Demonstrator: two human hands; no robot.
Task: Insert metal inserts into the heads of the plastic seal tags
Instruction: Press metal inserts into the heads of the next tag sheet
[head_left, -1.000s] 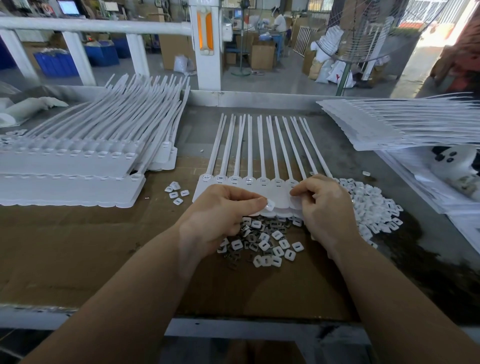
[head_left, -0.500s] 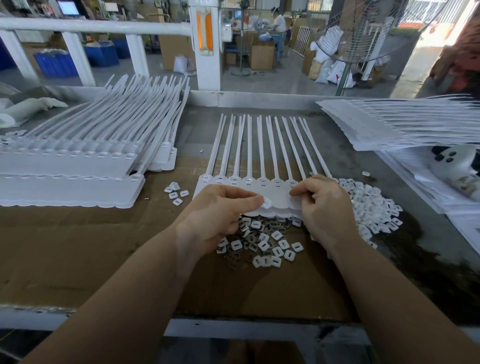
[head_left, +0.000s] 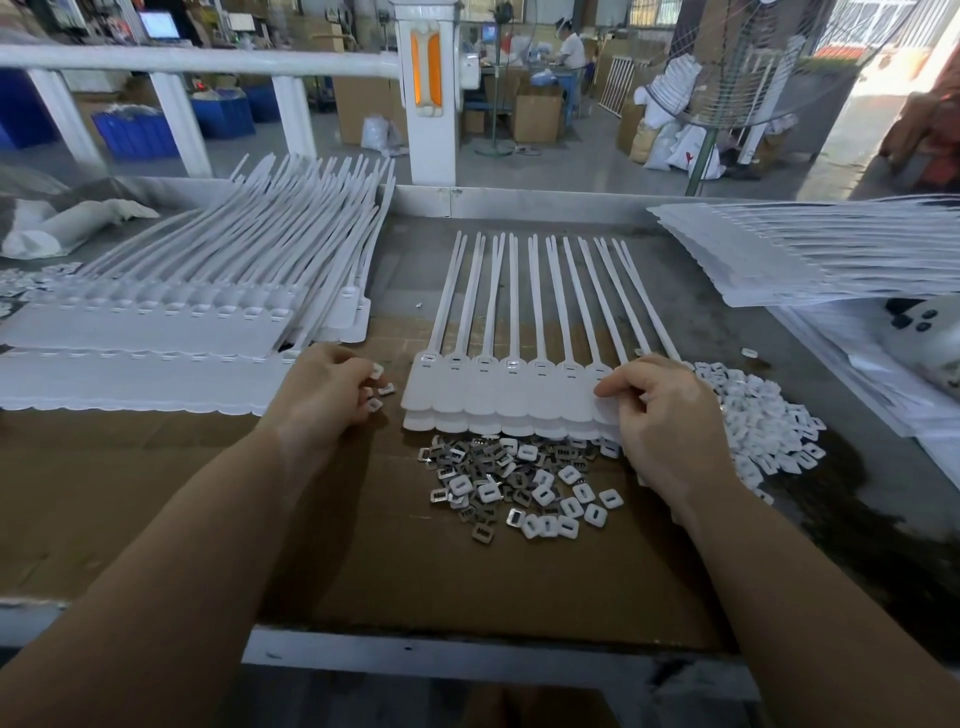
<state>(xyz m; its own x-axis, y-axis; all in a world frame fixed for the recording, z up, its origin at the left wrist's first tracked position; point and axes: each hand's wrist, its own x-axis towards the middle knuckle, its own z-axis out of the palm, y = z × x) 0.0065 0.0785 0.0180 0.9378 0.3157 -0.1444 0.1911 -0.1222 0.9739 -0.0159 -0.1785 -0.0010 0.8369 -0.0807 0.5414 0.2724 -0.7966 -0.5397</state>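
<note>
A strip of joined white seal tags (head_left: 498, 395) lies in the middle of the cardboard-covered table, tails pointing away, on top of another strip. Two of its heads show shiny metal, at the far left (head_left: 427, 359) and near the middle. My right hand (head_left: 665, 415) pinches the strip's right end with thumb and fingers. My left hand (head_left: 324, 389) is off to the strip's left with curled fingers over a few small white caps (head_left: 382, 389); one cap sits at its fingertips. A pile of metal inserts and white caps (head_left: 519, 478) lies just below the strip.
A tall stack of tag strips (head_left: 156, 322) fills the left side. More strips (head_left: 810, 260) are stacked at the right. A heap of white caps (head_left: 753, 415) lies right of my right hand. The table's metal front edge (head_left: 467, 660) runs below the cardboard.
My left hand has left the strip's middle and moved left to the small group of white caps. My right hand stays on the strip's right end.
</note>
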